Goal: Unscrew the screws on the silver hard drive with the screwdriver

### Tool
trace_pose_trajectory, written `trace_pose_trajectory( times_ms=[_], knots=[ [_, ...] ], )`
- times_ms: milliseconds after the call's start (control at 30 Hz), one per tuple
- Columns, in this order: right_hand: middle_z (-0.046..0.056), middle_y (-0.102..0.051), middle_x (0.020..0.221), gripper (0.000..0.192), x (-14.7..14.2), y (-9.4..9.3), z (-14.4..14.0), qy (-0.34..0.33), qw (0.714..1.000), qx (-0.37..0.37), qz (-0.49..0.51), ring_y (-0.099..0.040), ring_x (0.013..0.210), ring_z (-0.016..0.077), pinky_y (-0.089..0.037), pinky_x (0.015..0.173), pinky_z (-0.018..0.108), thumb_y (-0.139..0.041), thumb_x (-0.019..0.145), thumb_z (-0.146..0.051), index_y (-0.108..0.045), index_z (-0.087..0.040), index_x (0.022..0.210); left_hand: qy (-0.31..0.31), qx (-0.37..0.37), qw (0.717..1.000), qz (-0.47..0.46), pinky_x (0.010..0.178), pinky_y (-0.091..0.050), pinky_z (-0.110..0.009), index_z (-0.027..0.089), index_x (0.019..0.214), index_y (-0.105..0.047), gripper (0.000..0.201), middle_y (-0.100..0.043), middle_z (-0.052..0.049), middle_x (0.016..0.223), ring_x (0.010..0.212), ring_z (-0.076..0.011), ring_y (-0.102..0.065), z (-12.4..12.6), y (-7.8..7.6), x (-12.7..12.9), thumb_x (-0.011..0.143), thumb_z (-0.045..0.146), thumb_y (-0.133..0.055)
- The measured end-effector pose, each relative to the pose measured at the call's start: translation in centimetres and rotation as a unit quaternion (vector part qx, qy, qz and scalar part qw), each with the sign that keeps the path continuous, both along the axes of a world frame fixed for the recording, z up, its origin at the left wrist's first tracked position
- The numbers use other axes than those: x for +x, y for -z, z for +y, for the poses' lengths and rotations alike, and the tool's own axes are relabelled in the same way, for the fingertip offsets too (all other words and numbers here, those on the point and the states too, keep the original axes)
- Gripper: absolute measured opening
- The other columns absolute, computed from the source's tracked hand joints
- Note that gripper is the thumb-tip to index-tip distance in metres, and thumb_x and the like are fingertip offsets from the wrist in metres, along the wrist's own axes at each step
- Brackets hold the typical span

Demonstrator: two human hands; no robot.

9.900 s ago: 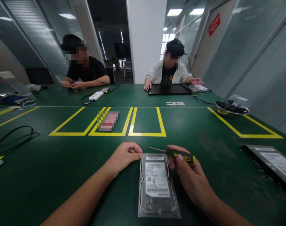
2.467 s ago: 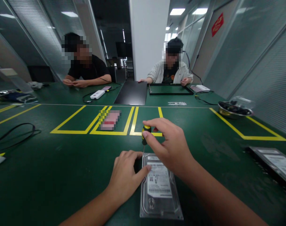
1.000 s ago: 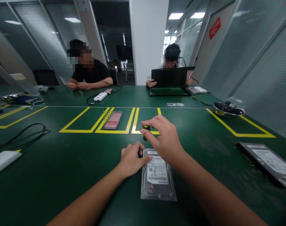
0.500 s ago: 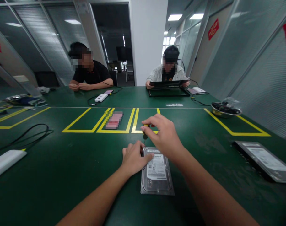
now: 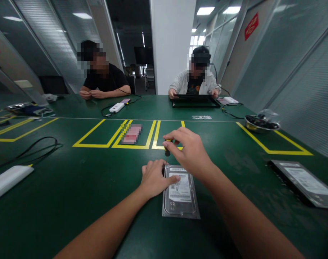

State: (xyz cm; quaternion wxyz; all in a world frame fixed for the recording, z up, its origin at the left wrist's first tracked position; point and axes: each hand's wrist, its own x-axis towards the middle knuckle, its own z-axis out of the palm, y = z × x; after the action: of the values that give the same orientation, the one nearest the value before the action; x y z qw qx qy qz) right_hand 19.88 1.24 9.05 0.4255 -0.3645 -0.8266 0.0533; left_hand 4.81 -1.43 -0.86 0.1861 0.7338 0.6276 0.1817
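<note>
Near the middle of the green table, the left hand lies spread on the silver metal hard drive to steady it, while the right hand pinches its fingers around the upright yellow-and-black screwdriver, tip at the drive's far left corner.

The counter is dark green, marked with yellow tape boxes. The hard drive is silver with a white label printed in black. The screwdriver handle is yellow and black. A black cable loops beside a white device.
</note>
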Motion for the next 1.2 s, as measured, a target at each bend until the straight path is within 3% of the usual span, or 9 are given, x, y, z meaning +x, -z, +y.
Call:
trace_pose_trajectory(
  times_ms=[833, 1200],
  knots=[
    [0.004, -0.062, 0.087, 0.013, 0.3, -0.03, 0.28, 0.026, 0.999, 0.013, -0.033, -0.055, 0.079, 0.0144, -0.04, 0.073, 0.026, -0.063, 0.091, -0.023, -0.07, -0.014, 0.096, 0.028, 0.023, 0.999, 0.026, 0.076, -0.034, -0.039, 0.024, 0.096, -0.06, 0.059, -0.067, -0.006, 0.093, 0.094, -0.0326, -0.054, -0.02, -0.24, -0.28, 0.071, 0.077, -0.06],
    [0.003, -0.064, 0.092, 0.013, 0.0, -0.18, -0.32, 0.01, 0.999, 0.008, -0.03, -0.055, 0.078, 0.0134, -0.041, 0.074, 0.026, -0.057, 0.087, -0.016, -0.064, -0.016, 0.097, 0.032, 0.022, 0.999, 0.029, 0.078, -0.035, -0.039, 0.024, 0.099, -0.061, 0.06, -0.068, -0.005, 0.094, 0.095, -0.033, -0.055, -0.05, -0.55, -0.24, 0.072, 0.078, -0.059]
  ],
)
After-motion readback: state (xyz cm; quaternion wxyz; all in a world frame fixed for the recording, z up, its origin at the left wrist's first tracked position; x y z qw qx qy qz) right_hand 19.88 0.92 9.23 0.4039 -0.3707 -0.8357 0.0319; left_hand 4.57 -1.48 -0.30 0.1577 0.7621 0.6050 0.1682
